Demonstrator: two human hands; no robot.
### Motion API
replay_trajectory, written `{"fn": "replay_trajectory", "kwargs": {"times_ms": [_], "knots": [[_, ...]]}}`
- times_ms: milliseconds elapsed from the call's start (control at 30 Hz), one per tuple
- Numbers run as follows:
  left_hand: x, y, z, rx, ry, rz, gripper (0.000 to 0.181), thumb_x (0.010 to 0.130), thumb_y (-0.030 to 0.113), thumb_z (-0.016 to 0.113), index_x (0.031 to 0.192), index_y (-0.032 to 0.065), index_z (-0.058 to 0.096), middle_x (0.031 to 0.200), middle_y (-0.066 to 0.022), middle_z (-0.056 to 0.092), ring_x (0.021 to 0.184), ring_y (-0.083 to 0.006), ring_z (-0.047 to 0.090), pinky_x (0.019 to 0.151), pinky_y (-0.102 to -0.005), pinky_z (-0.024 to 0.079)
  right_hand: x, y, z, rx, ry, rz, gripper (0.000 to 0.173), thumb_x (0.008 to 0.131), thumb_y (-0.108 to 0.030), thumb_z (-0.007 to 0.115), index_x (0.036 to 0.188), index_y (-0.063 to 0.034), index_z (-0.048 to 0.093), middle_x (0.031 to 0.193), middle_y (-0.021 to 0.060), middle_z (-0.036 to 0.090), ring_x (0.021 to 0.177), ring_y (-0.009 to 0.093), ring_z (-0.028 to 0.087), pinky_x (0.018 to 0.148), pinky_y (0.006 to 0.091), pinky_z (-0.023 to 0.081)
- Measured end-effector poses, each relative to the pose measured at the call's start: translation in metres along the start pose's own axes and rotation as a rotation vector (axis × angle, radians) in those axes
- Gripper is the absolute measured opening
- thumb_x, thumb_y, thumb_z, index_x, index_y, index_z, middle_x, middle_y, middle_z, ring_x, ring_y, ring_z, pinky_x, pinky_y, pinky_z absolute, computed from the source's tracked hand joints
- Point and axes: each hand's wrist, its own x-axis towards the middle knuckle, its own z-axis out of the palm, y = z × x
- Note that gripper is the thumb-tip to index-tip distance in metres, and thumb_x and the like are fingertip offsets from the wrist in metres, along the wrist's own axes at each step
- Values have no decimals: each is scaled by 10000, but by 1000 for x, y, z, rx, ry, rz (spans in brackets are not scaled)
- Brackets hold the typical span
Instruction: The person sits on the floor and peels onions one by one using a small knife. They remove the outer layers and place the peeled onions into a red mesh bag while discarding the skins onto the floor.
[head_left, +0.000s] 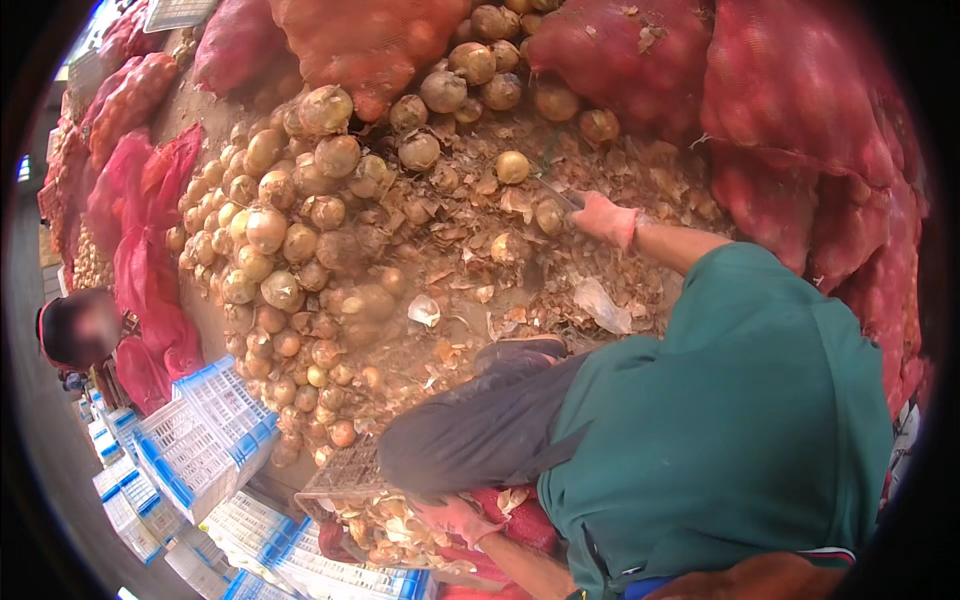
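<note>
My right hand (606, 219), in a pinkish glove, reaches out over the ground and grips a knife (556, 195) by its handle. The knife tip points towards a peeled-looking yellow onion (512, 166). Just beside the blade lies another onion (549, 216), and a third onion (508, 247) sits a little nearer to me. My left hand (454, 517), gloved too, is low beside my knee, over a brown plastic crate (352, 469) with onions and dry skins (397, 529) in it. The knee covers part of its fingers, so whether it holds anything is unclear.
A large heap of onions (300, 244) spreads before me. Loose skins (465, 217) litter the ground. Full red mesh sacks (795, 97) and an orange one (367, 45) stand around. White-and-blue plastic crates (202, 431) are stacked near a person's head (79, 328).
</note>
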Motion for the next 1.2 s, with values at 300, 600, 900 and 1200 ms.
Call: {"fn": "replay_trajectory", "kwargs": {"times_ms": [300,600,900,1200], "knots": [[-3,2,-4,-33,11,-34,501,867,122,607,1324,-51,494,1322,-257,521,1211,-415,490,1016,-458,397,-23,-50,-66,-298,-329,173,224,886,-178,548,775,-25,668,689,77,675,513,177,621,449,322,520],[-7,12,1,6,9,-33,470,872,96,563,1314,-52,503,1294,-256,547,1192,-418,500,1012,-470,393,-14,-26,-67,-1174,-351,-92,238,718,-228,590,752,-29,716,765,137,703,646,241,682,505,420,504],[0,-1,4,-16,12,-54,540,867,90,608,1365,-50,454,1338,-258,524,1209,-415,505,1001,-438,405,-24,-1,-9,-985,-323,-48,311,781,-120,604,1077,-100,697,815,92,681,694,229,670,620,404,572],[3,24,-6,-74,-62,-131,518,871,41,567,1352,-101,436,1376,-282,475,1257,-408,471,1050,-439,390,-46,-42,-34,19,-295,-13,371,890,-166,537,1244,-65,578,793,43,644,586,116,603,486,290,516]]}}
